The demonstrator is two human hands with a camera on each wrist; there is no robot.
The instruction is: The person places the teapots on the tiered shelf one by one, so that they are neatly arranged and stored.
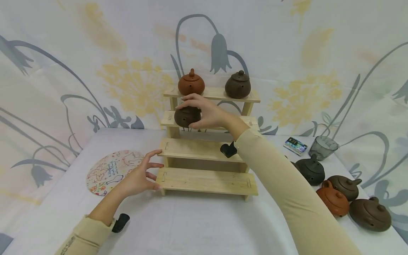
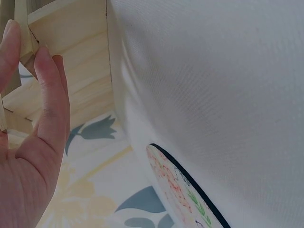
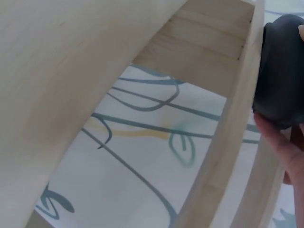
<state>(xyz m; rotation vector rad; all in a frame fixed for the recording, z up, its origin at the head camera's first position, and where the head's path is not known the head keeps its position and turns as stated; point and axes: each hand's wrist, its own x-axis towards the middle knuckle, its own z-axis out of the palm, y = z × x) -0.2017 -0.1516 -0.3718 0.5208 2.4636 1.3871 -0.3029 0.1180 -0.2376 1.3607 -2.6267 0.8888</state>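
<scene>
My right hand (image 1: 207,112) grips a dark brown teapot (image 1: 185,117) from its right side, on the second-highest step of a pale wooden stepped stand (image 1: 204,180). In the right wrist view, fingers hold the dark teapot (image 3: 282,71) at the frame's right edge. My left hand (image 1: 140,177) rests its spread fingers against the left ends of the two lower steps; in the left wrist view, fingertips touch a board's corner. On the top step sit a reddish-brown teapot (image 1: 191,84) and another dark brown teapot (image 1: 237,85).
At the right of the white table, several teapots stand grouped, among them a reddish one (image 1: 333,200) and a dark one (image 1: 369,215). Behind them are a grey translucent cup (image 1: 323,148) and a small printed card or packet (image 1: 295,146). A round drawn-on board (image 1: 111,171) lies left.
</scene>
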